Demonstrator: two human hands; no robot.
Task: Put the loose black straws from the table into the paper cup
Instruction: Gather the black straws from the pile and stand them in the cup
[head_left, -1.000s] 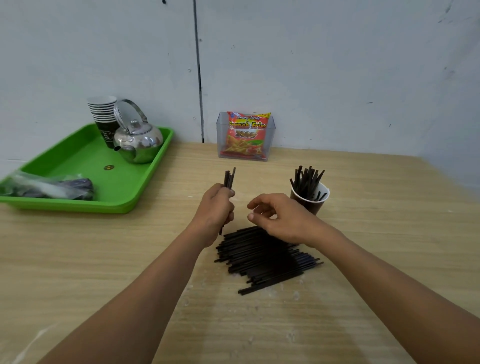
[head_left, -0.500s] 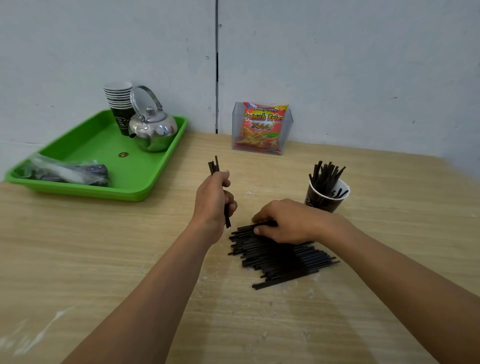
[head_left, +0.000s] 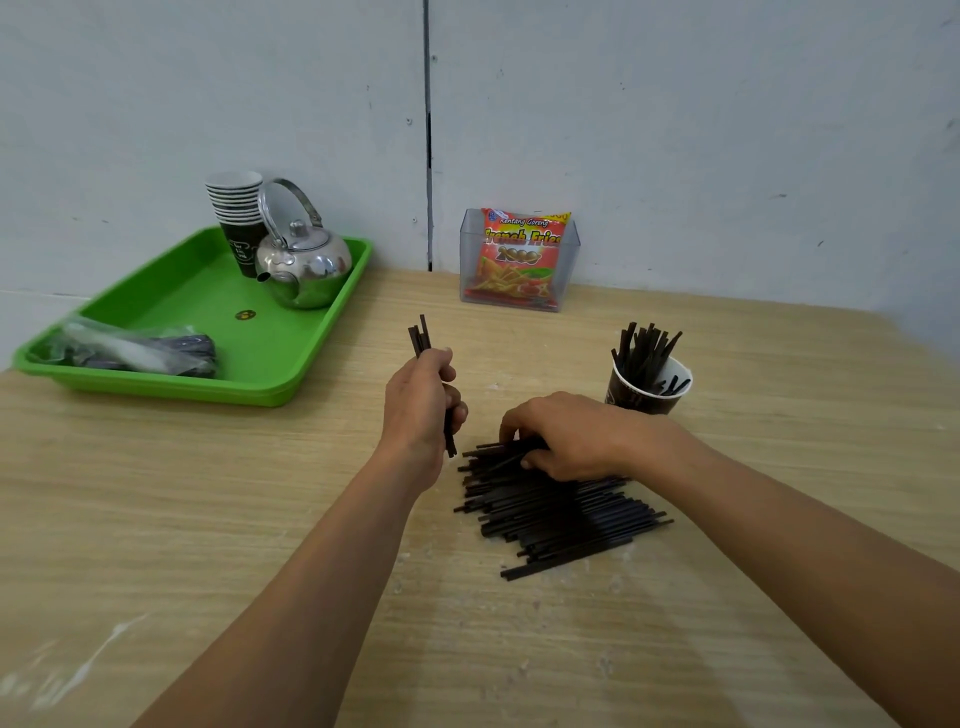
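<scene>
In the head view, the only one I have, the left hand (head_left: 421, 400) is clenched around a small bundle of straws (head_left: 422, 335). It holds them nearly upright above the wooden table (head_left: 208, 519), with the ends coming out above and below the fist. The right hand (head_left: 566, 436) lies on the far edge of the pile of loose black straws (head_left: 561, 514). Its fingers are curled down and the thumb and fingertips pinch one or two straws there; I cannot tell if these are already lifted from the pile. The pile lies flat in front of me, the straws roughly parallel, and it is large. The paper cup (head_left: 647, 387) stands upright just behind the right wrist, to the right, and already has a bunch of straws in the cup (head_left: 644, 348) leaning against its rim.

I judge that the step in hand is gathering: the right hand picks, the left hand collects. The task looks far from finished, as most straws are on the table. The next move calls for passing the pinched straws into the left fist without loosening it, then carrying the bundle across to the cup and lowering it end first, with care not to tip the light cup.

Further left a green tray (head_left: 197, 306) carries a metal kettle (head_left: 304, 260), a stack of cups (head_left: 236, 208) and a plastic bag (head_left: 130, 348); a snack packet (head_left: 522, 254) stands at the wall
</scene>
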